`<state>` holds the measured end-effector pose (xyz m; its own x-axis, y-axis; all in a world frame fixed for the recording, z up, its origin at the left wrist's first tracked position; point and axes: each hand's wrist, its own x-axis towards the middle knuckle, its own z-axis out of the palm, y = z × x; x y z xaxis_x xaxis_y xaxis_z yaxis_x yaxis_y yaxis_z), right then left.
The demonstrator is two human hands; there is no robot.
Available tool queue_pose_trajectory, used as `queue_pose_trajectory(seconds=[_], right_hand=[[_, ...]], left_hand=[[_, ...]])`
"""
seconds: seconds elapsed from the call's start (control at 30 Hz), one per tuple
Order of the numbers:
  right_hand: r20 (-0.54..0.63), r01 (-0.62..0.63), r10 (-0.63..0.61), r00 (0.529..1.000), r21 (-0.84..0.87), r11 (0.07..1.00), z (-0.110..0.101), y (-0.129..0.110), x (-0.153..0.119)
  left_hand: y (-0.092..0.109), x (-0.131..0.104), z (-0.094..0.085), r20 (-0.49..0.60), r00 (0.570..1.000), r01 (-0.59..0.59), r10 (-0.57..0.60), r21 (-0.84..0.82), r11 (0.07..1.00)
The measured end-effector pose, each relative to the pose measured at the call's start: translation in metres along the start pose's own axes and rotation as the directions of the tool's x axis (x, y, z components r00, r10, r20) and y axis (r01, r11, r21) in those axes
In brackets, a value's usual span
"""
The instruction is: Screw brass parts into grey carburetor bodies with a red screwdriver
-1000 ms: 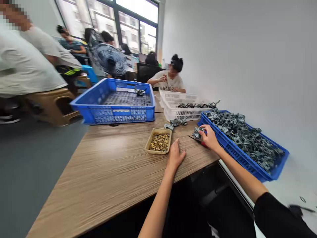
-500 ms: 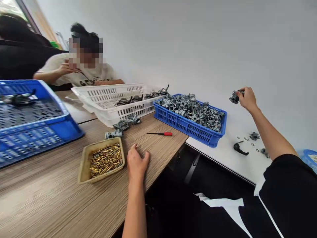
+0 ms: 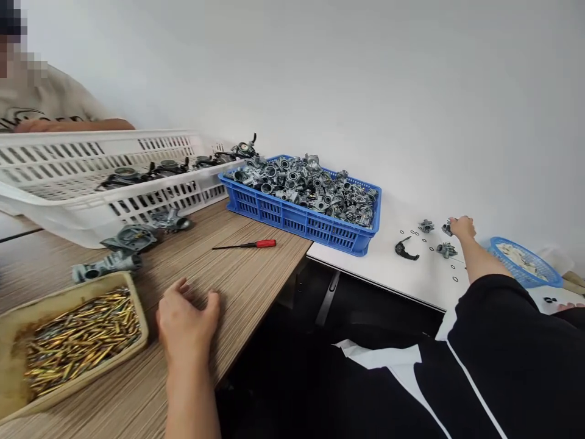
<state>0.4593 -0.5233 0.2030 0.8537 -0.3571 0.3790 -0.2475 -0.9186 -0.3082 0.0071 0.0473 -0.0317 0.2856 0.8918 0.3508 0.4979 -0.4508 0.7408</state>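
Note:
My right hand (image 3: 463, 228) is stretched out low over the white table, its fingers closed on a grey metal carburetor body (image 3: 446, 228). Two more carburetor bodies are close by, one to the left (image 3: 426, 226) and another nearer me (image 3: 446, 250). Several small black rings and a black curved part (image 3: 406, 249) lie around them. My left hand (image 3: 185, 317) rests on the wooden table with thumb and fingers apart, holding nothing. It is beside a tan tray (image 3: 141, 314) of small brass pins, and a red-handled screwdriver (image 3: 265, 244) lies beyond it.
A blue crate (image 3: 292, 219) heaped with carburetor bodies straddles the two tables. To its left, a white crate (image 3: 77, 219) has assembled carburetors; loose bodies (image 3: 130, 239) lie before it. A blue basket (image 3: 525, 274) stands right. A person sits far left; another person's hand (image 3: 570, 306) shows at right.
My right hand has come down from mid-air to the white table with the carburetor body. The view has swung right; my left hand still rests on the wooden table.

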Motion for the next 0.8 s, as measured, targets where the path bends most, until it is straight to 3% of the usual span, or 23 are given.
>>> queue_pose_trajectory(seconds=[0.13, 0.3, 0.5, 0.8], right_hand=[[-0.084, -0.258, 0.256, 0.963, -0.021, 0.966, 0.008, 0.032, 0.004], [-0.159, -0.414, 0.411, 0.898, 0.017, 0.910, 0.015, 0.058, -0.003], [-0.148, -0.479, 0.476, 0.867, 0.015, 0.878, 0.025, 0.080, -0.022], [-0.034, -0.443, 0.442, 0.896, -0.094, 0.892, 0.027, 0.088, -0.053]], left_hand=[[-0.001, 0.002, 0.000, 0.012, 0.999, 0.034, -0.034, 0.024, 0.999], [-0.001, 0.001, -0.004, 0.029, 0.999, 0.017, -0.018, 0.017, 1.000], [-0.006, 0.000, -0.006, 0.056, 0.997, -0.047, 0.044, 0.046, 0.998], [0.000, -0.003, -0.008, 0.049, 0.995, -0.094, 0.091, 0.054, 0.994]])
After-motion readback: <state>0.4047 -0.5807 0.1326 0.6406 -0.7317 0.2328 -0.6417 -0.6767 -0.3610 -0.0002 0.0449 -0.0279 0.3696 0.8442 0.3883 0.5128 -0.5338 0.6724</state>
